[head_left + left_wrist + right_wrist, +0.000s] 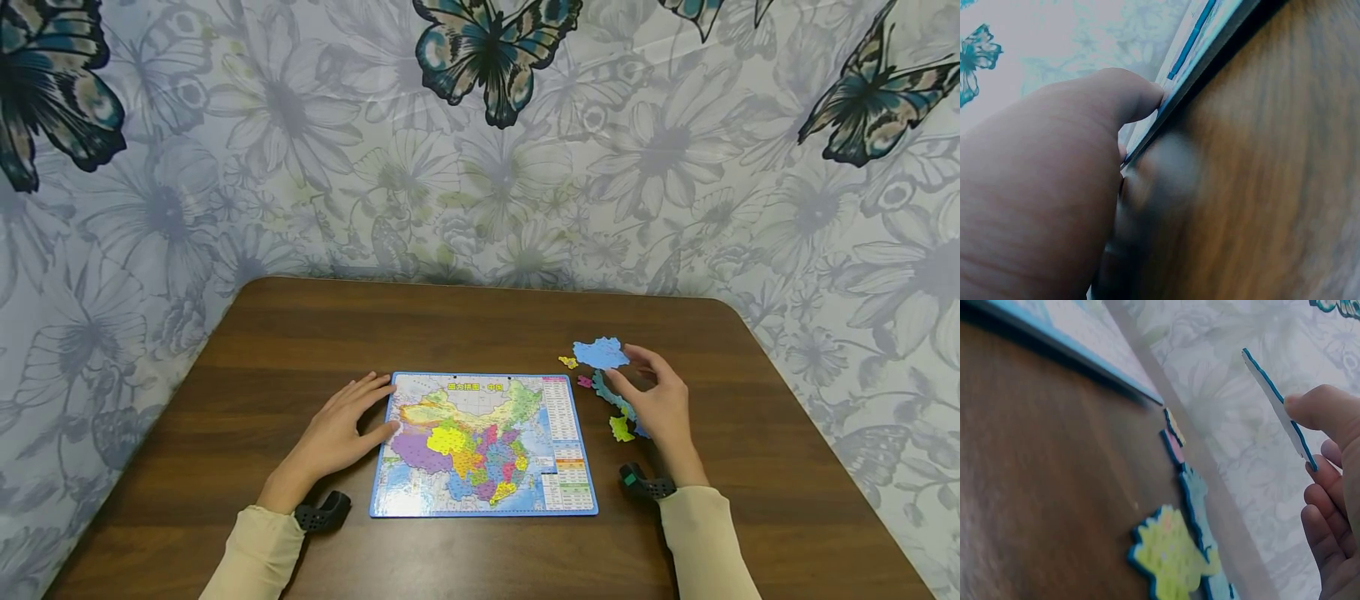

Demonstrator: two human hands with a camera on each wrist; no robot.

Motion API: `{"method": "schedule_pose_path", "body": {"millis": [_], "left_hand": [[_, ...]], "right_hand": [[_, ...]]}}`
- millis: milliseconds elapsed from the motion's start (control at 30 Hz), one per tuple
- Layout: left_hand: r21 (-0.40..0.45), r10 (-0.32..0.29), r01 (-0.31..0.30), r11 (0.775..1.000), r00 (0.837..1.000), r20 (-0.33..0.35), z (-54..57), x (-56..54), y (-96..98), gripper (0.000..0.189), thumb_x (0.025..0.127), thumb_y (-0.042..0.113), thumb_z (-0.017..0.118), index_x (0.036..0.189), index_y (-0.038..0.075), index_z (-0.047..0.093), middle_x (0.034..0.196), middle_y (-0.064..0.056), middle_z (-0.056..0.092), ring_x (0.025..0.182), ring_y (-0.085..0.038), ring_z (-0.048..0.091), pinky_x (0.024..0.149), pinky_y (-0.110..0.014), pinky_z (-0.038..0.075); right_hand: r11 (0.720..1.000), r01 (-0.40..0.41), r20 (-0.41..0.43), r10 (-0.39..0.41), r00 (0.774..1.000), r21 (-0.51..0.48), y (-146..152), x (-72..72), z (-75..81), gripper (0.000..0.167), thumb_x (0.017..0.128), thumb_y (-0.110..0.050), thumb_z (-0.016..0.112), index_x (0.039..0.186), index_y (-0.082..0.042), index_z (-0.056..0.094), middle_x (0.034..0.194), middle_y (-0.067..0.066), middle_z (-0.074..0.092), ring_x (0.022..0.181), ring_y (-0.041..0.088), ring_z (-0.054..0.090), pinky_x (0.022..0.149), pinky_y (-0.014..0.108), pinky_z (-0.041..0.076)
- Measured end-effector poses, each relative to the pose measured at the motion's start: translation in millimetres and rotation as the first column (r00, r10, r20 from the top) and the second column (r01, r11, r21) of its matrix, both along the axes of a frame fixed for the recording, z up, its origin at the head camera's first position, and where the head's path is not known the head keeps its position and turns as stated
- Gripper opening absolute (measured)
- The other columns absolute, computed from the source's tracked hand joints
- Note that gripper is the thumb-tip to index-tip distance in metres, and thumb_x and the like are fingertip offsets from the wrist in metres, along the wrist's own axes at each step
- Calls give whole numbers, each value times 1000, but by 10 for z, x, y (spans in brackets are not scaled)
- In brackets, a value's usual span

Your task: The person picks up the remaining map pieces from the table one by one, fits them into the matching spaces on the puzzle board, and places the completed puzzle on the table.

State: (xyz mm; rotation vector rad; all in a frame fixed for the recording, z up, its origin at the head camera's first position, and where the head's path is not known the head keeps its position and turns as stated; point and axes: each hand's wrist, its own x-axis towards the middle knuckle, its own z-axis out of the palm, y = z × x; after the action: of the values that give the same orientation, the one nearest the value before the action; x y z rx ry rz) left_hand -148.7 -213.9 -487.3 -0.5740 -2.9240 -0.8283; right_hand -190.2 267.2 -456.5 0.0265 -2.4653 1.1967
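Observation:
A map puzzle board of China (483, 514) with a blue rim lies on the wooden table. My left hand (333, 437) rests at its left edge with the fingers fairly straight; in the left wrist view the thumb (1138, 100) touches the board's edge. My right hand (663, 408) pinches a blue map puzzle piece (600, 353) between thumb and fingers. Seen edge-on in the right wrist view, that puzzle piece (1279, 406) is raised off the table. Below it lie a teal piece (609, 392) and a yellow-green piece (621, 429).
Near the board's upper right corner lie a small yellow piece (567, 362) and a small pink piece (584, 382). Another blue piece (641, 431) is partly hidden by the right hand. A flowered, butterfly-patterned backdrop (330, 208) stands behind the table's far edge.

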Motion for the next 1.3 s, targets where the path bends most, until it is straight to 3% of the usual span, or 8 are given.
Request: {"method": "schedule_pose_path", "body": {"millis": [500, 767, 1100, 1300], "left_hand": [[-4, -3, 3, 1000, 1000, 0, 21, -11, 13, 67, 97, 46, 69, 152, 11, 52, 163, -10, 42, 154, -36, 31, 126, -59, 22], [1, -8, 8, 1000, 1000, -5, 16, -13, 19, 67, 97, 46, 69, 152, 11, 53, 162, -10, 43, 154, -36, 32, 126, -58, 23], [3, -2, 2, 1000, 1000, -1, 18, -8, 14, 67, 96, 44, 71, 151, 11, 53, 162, -10, 43, 154, -36, 32, 126, -59, 23], [-3, -1, 1, 1000, 1000, 3, 16, 5, 3, 66, 97, 46, 69, 152, 11, 53, 162, -10, 43, 154, -35, 31, 126, -58, 23]], "right_hand": [[999, -49, -93, 48, 995, -2, -122, 23, 153, 47, 88, -14, 84, 132, -10, 68, 131, 11, 69, 113, 20, 61, 96, 8, 42], [998, -55, -116, 53, 992, -14, -181, 51, 241, 50, 85, -13, 87, 131, -10, 69, 129, 6, 71, 109, 6, 62, 95, 8, 45], [994, -104, -181, 104, 978, 9, -269, 63, 315, 50, 83, -9, 87, 130, -8, 69, 127, 9, 71, 110, 9, 62, 95, 9, 45], [989, -150, -216, 146, 965, 1, -348, 76, 367, 50, 83, -6, 87, 130, -8, 70, 125, 10, 71, 110, 19, 64, 95, 11, 46]]}}
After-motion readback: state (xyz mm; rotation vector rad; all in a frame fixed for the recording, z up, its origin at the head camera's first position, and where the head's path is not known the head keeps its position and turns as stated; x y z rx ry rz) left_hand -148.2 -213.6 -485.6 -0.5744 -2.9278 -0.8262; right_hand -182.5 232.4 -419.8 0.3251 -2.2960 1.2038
